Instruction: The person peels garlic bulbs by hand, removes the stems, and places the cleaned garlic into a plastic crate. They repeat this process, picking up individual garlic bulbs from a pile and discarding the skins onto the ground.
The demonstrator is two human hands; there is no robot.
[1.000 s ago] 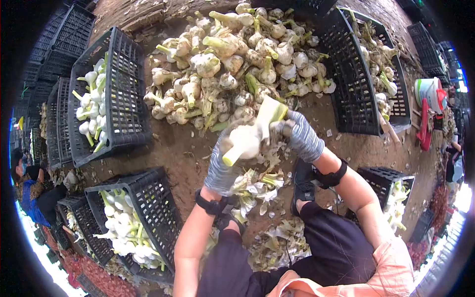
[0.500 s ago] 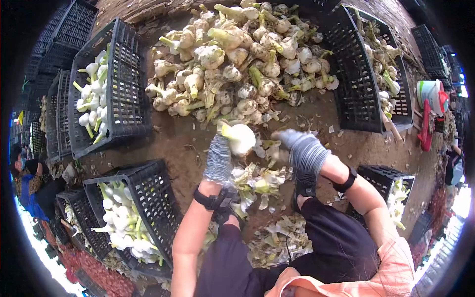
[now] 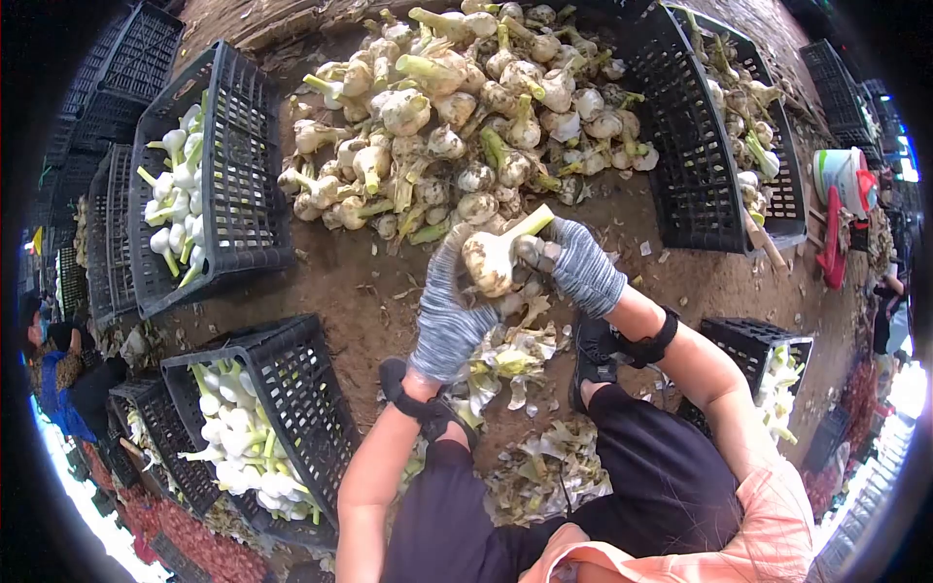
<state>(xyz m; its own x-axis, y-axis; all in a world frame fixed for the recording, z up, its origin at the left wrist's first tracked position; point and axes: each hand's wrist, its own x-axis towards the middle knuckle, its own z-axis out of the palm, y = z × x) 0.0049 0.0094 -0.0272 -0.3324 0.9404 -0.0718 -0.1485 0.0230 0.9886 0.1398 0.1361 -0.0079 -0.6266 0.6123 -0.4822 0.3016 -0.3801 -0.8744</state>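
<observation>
Left of the hands, two black crates hold peeled white bulbs; a third sits below left. The gloved left hand curls under one dirty bulb, gripping it. The gloved right hand pinches closed on the same bulb's side. Beyond the hands lies one large unpeeled heap. Peelings lie beneath them. Right of them, two more crates.
</observation>
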